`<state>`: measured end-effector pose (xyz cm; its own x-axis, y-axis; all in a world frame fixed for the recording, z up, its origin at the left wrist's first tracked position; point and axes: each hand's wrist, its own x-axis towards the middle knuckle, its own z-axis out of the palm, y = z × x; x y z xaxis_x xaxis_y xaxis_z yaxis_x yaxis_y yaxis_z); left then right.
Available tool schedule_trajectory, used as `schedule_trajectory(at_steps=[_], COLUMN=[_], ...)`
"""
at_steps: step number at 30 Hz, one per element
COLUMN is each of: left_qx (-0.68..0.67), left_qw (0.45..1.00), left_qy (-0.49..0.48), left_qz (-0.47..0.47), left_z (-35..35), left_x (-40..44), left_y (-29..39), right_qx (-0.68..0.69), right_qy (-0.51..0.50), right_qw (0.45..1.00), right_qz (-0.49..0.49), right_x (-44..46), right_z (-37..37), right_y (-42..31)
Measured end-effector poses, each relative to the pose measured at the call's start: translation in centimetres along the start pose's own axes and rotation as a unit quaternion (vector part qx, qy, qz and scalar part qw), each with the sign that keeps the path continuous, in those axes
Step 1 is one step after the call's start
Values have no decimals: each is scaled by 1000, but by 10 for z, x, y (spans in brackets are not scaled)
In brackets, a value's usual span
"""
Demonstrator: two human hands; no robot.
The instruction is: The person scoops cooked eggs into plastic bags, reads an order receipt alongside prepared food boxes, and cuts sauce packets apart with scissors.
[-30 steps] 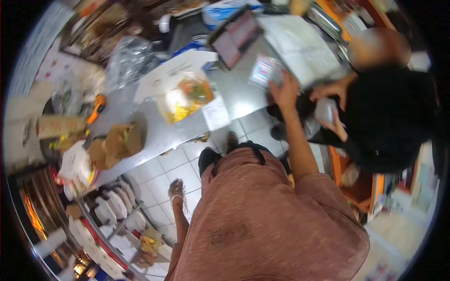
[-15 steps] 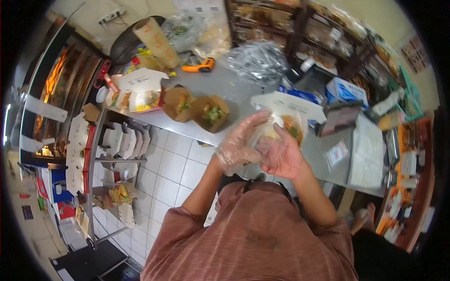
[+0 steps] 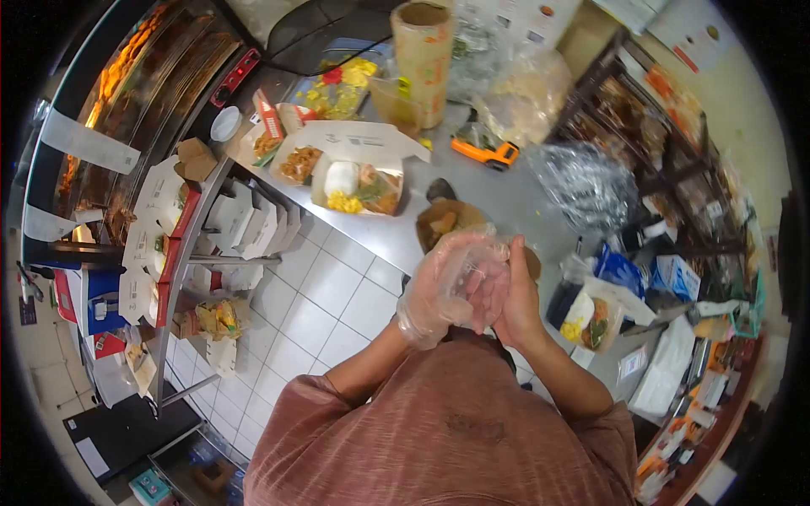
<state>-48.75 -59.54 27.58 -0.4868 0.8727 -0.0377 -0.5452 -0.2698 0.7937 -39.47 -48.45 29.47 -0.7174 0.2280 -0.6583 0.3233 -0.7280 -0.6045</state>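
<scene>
My left hand (image 3: 443,282) wears a thin clear plastic glove and is raised over the near edge of the steel table (image 3: 363,244). Its fingers curve around a loose piece of crinkled clear plastic (image 3: 460,274), which looks like a second glove. Close against it, my right hand (image 3: 510,299) has its fingers stretched out, partly behind that plastic. Just beyond both hands is a brown paper food box (image 3: 434,223), with another largely covered by them. An open white meal box (image 3: 342,181) with rice, yellow bits and greens sits to the left.
Another filled meal box (image 3: 591,320) stands at the right. An orange-handled tool (image 3: 485,150), a cardboard-core roll (image 3: 419,63) and a heap of clear plastic (image 3: 582,185) are farther back. A shelf rack (image 3: 198,244) with boxes and a glowing warming cabinet (image 3: 143,110) are at the left.
My view has turned left, so table items appear farther right. My hands have moved from beside the right-hand meal box to in front of the brown boxes, now closer together.
</scene>
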Motion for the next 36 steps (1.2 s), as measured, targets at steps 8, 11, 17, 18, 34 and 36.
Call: schedule_trajectory(at_steps=[8,11,17,18,34,36], left_qx=[-164,-336,-466,-491,-254,-217], left_qw=[969,905,871,855,942,942], left_qy=[160,241,66,86,129,139], left_qz=[92,96,142,143,-176,-213], left_z=[-77,-100,-232,-255,-449,-436], left_x=[17,7,-14,-9,201,237], left_y=[68,108,195,206,340,334], right_qx=[-359,-479,-607,-644,-865,-846], right_qy=[-25,-82,-38,-21,150,213], right_qw=[926,852,670,711,454,460], right_qz=[-113,-196,-426,-283,-149,-163], right_x=[67,91,278,310,432,422], right_z=[107,133,218,234,229,238], right_y=[-46,-72,-136,-144,-128,-129])
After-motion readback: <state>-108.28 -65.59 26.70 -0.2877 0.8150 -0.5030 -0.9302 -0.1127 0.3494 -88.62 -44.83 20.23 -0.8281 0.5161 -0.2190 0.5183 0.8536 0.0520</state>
